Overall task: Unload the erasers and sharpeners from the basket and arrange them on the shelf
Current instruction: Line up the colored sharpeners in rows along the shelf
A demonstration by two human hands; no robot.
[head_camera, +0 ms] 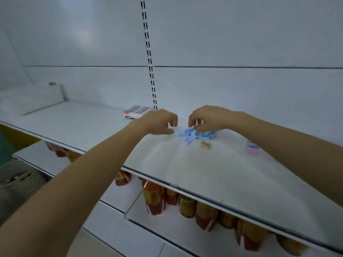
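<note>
Left hand: the left hand [159, 123] hovers over the flat white metal shelf [194, 173]; its fingers [173, 122] are loosely curled with a gap to the thumb; nothing is seen in its grasp; the thumb tip is just beside the nearest blue piece.
Right hand: the right hand [209, 119] is bent down at the wrist; its curled fingertips [201, 129] and thumb come down on the heap; whether they pinch a piece or only touch it, I cannot tell.
Sharpeners: a cluster of small pale blue plastic sharpeners [188, 140] lies on the shelf, under the right fingertips and between the two hands; a single beige block-shaped sharpener [205, 145] lies near, on the viewer's side of those fingers; a pink and blue piece [252, 148] lies apart, beyond the right wrist.
Box: a white cardboard box of small packed pieces [136, 112] stands behind the left fingers; the front reads "48"; a red label patch is too blurred to read.
Basket: a grey slotted plastic basket [24, 180] sits low, under the left forearm.
Lower shelf: amber bottles with red labels [154, 199]; print unreadable.
</note>
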